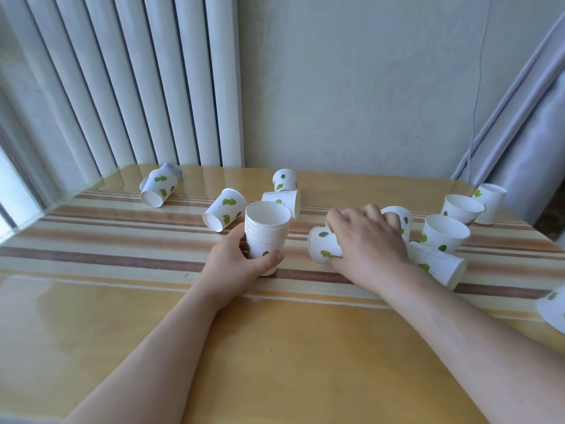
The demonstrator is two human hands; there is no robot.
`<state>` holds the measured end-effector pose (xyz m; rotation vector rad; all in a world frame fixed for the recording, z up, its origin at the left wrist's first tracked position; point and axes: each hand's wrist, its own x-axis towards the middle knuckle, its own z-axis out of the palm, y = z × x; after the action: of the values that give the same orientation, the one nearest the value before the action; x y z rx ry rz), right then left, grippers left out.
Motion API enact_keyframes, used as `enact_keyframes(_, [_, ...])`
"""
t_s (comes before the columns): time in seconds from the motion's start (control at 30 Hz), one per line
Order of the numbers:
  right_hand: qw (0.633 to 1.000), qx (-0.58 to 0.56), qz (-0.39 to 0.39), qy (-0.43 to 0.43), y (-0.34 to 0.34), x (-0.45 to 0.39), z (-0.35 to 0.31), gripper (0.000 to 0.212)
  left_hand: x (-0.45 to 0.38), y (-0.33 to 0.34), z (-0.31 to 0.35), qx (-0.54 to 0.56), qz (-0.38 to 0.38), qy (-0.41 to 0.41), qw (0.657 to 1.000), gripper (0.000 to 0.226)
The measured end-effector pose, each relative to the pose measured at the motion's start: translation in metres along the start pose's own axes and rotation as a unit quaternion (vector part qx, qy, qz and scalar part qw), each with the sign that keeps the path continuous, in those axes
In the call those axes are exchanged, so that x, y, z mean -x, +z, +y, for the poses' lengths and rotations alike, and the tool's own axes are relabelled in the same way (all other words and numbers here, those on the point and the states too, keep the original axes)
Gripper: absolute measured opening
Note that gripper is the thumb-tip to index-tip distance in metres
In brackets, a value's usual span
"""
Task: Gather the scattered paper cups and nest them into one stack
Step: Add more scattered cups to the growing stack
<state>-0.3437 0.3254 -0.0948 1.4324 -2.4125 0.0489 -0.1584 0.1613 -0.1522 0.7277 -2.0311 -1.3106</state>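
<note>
An upright stack of nested white paper cups with green leaf prints (266, 232) stands mid-table, and my left hand (237, 264) is wrapped around its lower part. My right hand (367, 240) lies over a cup on its side (322, 244), fingers curled around it; its base points left. More loose cups lie scattered: tipped ones at the far left (157, 189), left of the stack (224, 209), behind the stack (282, 201) and by my right wrist (437, 263). Others stand upright (444, 234), (461, 209), or upside down (285, 179).
The table (275, 347) is glossy wood with a striped band across its middle. A ribbed white radiator (137, 81) and wall stand behind it, a curtain (526, 123) at the right. Another cup (553, 307) is cut off by the right frame edge. A further cup (489, 203) stands near the far right corner.
</note>
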Motion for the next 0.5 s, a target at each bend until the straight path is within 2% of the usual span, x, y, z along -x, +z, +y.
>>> enact_keyframes(0.1, [0.999,-0.036,0.007,0.003,-0.006,0.002,0.007,0.062,0.001,-0.001,0.000,-0.010,-0.002,0.004,1.000,0.043])
enact_keyframes(0.17, [0.982,-0.180,0.034,0.048,-0.016,0.004,0.011,0.079,0.003,-0.001,0.000,-0.017,0.001,0.009,1.000,0.041])
enact_keyframes(0.2, [0.953,-0.286,0.050,0.088,-0.020,0.005,0.013,0.087,0.004,-0.001,0.001,-0.022,0.002,0.011,1.000,0.041])
enact_keyframes(0.23, [0.905,-0.401,0.062,0.129,-0.023,0.005,0.013,0.091,0.004,0.000,0.002,-0.025,0.006,0.014,1.000,0.040])
enact_keyframes(0.3, [0.761,-0.621,0.064,0.176,-0.024,0.005,0.005,0.083,0.005,0.001,0.004,-0.035,0.006,0.022,0.999,0.039])
enact_keyframes(0.37, [0.621,-0.761,0.059,0.179,-0.022,0.001,-0.010,0.068,0.006,0.001,0.004,-0.054,0.006,0.041,0.998,0.039])
enact_keyframes(0.4, [0.575,-0.798,0.062,0.169,-0.019,0.000,-0.018,0.066,0.007,0.001,0.004,-0.064,0.005,0.050,0.997,0.042])
enact_keyframes(0.43, [0.551,-0.817,0.067,0.160,-0.017,-0.002,-0.026,0.068,0.007,0.001,0.004,-0.072,0.005,0.059,0.996,0.047])
enact_keyframes(0.5, [0.564,-0.810,0.069,0.145,-0.011,-0.004,-0.038,0.069,0.008,0.001,0.003,-0.092,0.003,0.076,0.993,0.065])
